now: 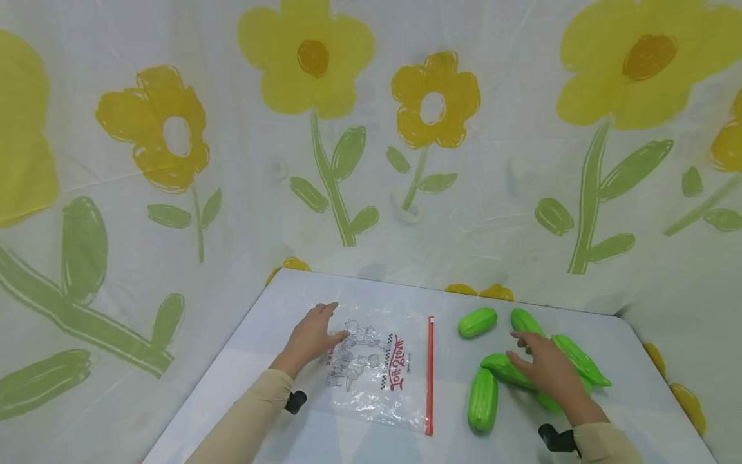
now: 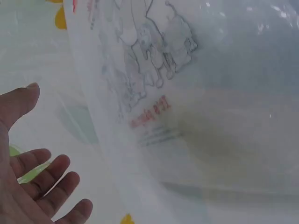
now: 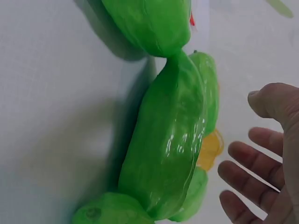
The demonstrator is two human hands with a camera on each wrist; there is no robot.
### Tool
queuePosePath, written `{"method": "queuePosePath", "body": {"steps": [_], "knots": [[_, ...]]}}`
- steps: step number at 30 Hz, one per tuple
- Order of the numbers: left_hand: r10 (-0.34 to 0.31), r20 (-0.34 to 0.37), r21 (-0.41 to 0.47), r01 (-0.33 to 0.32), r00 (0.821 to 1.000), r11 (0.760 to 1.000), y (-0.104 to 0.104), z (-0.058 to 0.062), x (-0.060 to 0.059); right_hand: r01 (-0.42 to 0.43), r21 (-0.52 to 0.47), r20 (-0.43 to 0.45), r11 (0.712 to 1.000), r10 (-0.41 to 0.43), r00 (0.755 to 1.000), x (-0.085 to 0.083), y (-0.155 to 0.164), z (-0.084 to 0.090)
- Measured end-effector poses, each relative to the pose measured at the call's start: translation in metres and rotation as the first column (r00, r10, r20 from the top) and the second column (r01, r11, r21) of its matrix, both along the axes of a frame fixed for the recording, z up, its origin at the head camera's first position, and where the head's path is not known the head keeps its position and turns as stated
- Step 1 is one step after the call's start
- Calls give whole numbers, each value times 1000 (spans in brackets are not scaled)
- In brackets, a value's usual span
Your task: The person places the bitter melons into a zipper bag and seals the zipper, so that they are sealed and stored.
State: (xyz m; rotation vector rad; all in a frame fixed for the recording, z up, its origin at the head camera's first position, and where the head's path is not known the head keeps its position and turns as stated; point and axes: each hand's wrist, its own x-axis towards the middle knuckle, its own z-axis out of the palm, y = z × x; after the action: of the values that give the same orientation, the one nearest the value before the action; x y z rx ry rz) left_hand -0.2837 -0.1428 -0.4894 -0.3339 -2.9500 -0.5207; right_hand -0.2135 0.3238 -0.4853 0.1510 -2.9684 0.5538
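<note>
A clear zip bag (image 1: 379,374) with a cartoon print and a red zipper strip lies flat on the white table (image 1: 278,309). My left hand (image 1: 313,335) hovers at its left edge with fingers spread and holds nothing. In the left wrist view the bag (image 2: 187,93) fills the frame beside my open left hand (image 2: 32,186). Several green toy gourds (image 1: 483,398) lie to the right of the bag. My right hand (image 1: 547,367) is open just above them. The right wrist view shows a glossy gourd (image 3: 168,144) close to my spread right hand (image 3: 261,172).
A flower-printed cloth (image 1: 348,161) hangs as a backdrop behind and around the table. One gourd (image 1: 478,322) lies apart near the far side. The table's near right corner (image 1: 666,412) is bare.
</note>
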Motion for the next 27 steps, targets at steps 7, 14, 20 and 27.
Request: {"method": "queuePosePath", "body": {"steps": [7,14,20,27], "knots": [[-28,-2,47,28,1000,999,10,-3,8,-39,-68,24,997,40,999,1,-15,-1],[-29,17,74,28,999,997,19,-10,13,-64,-126,43,990,70,997,2,-34,-5],[-54,29,78,52,998,996,28,-17,16,-57,-156,85,986,71,994,3,-51,-8],[-88,50,83,83,995,993,38,-22,20,-54,-143,100,988,69,993,1,-69,-12]]}}
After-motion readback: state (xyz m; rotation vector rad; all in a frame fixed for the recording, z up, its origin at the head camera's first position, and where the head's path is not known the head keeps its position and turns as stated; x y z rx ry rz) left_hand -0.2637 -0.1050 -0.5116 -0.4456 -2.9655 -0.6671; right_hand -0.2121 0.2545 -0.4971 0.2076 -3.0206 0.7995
